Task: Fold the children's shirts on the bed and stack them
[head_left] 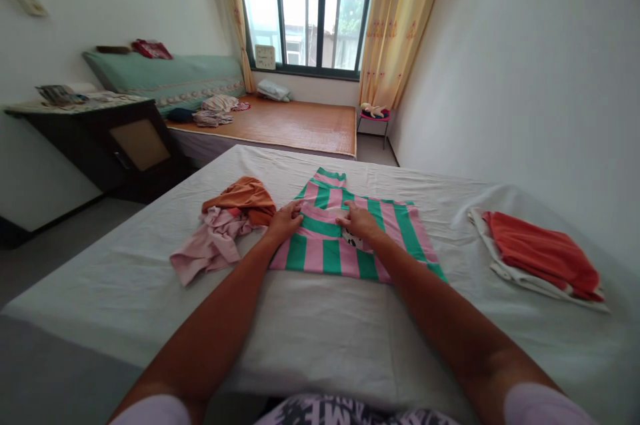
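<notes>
A pink and green striped shirt [323,255] lies spread on the white-sheeted bed in front of me, with one sleeve turned in over its body. My left hand [289,220] has its fingers bent on the left end of the folded-in sleeve. At the sleeve's other end, my right hand [361,220] grips the cloth between thumb and fingers. Part of a black-and-white print shows under the right wrist. Just left of my left hand sits a crumpled pile: an orange garment [247,198] over a pale pink one [210,245].
Folded red and white clothes [543,255] lie at the right on the bed sheet [320,318]. Behind stands another bed with a brown mat [300,122] and some clothes. A dark cabinet [135,145] is at left, a small stool [375,116] by the curtain.
</notes>
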Tool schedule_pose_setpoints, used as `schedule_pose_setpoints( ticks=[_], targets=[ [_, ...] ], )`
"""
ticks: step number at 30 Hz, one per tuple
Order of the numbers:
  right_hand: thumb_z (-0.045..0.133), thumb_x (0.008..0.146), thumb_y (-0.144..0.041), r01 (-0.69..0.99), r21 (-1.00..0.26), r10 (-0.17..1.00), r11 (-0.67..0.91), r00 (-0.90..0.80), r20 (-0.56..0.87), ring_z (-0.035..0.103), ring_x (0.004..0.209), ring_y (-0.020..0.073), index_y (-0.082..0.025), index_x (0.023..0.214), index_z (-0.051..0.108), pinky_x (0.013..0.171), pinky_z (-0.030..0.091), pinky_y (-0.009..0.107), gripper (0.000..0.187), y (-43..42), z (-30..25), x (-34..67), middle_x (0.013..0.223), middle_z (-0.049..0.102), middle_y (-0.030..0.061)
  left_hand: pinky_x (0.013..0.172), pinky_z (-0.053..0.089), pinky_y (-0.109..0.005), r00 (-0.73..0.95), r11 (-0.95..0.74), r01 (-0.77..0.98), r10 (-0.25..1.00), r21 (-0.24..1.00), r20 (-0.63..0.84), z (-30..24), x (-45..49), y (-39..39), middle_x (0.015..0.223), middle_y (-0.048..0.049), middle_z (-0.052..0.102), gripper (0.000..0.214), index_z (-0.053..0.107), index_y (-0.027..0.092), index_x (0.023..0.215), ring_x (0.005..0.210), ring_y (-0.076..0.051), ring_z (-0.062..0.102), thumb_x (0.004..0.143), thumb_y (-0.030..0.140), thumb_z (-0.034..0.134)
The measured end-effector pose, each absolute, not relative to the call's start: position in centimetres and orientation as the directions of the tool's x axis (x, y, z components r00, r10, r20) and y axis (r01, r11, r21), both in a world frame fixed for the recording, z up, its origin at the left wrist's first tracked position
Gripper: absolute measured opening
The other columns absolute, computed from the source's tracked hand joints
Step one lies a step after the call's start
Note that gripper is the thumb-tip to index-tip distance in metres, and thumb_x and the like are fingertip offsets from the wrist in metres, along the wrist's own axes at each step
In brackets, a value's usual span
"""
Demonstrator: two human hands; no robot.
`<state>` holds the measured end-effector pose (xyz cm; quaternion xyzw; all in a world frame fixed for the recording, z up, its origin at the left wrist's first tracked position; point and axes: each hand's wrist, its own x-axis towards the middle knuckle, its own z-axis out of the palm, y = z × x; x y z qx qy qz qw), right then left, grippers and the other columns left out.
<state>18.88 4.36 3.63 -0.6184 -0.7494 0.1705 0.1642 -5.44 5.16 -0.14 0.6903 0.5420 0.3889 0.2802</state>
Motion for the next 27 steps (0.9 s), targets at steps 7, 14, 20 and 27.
schedule_pose_setpoints(
  ticks=[7,14,20,27],
  targets=[
    [0.055,0.076,-0.01,0.499,-0.708,0.864,0.5,-0.351,0.362,0.063,0.081,0.0149,-0.022,0.11,0.063,0.071,0.051,0.027,0.037,3.2,3.6,20.3,0.087,0.068,0.0015,0.073,0.05,-0.028,0.177,-0.229,0.16,0.964,0.96,0.2,1.2,-6.0,4.5,0.085,-0.0049,0.072,0.046,0.067,0.011,0.109,0.079,-0.018,0.066,0.064,0.017,0.056],
    [0.043,0.077,-0.001,0.479,-0.548,0.718,0.686,-0.571,0.399,0.064,0.081,0.0165,-0.02,0.078,0.07,0.081,0.048,0.031,0.033,0.7,3.9,23.0,0.08,0.072,0.0029,0.076,0.049,-0.029,0.284,-0.241,0.211,0.942,0.947,0.176,3.2,-8.2,3.5,0.067,-0.0028,0.069,0.027,0.072,0.013,0.083,0.069,-0.016,0.064,0.065,0.016,0.052],
    [0.05,0.083,-0.018,0.662,-0.541,0.852,0.518,-0.458,0.255,0.065,0.083,0.0178,-0.021,0.097,0.069,0.078,0.048,0.03,0.024,-0.1,5.0,28.2,0.094,0.073,0.004,0.096,0.044,-0.037,0.369,-0.485,0.563,0.872,0.669,0.321,3.0,-6.8,3.2,0.108,-0.0079,0.071,0.032,0.072,0.019,0.103,0.105,-0.024,0.061,0.08,0.033,0.055],
    [0.065,0.076,-0.042,0.833,-0.454,0.892,0.317,-0.424,-0.156,0.065,0.083,0.0216,-0.023,0.096,0.071,0.074,0.049,0.029,0.028,-3.7,6.0,36.5,0.092,0.072,0.005,0.089,0.045,-0.034,0.497,-0.531,0.716,0.844,0.453,0.203,2.9,-7.0,3.2,0.09,-0.0061,0.071,0.021,0.073,0.021,0.088,0.091,-0.024,0.061,0.074,0.03,0.061]
  ],
)
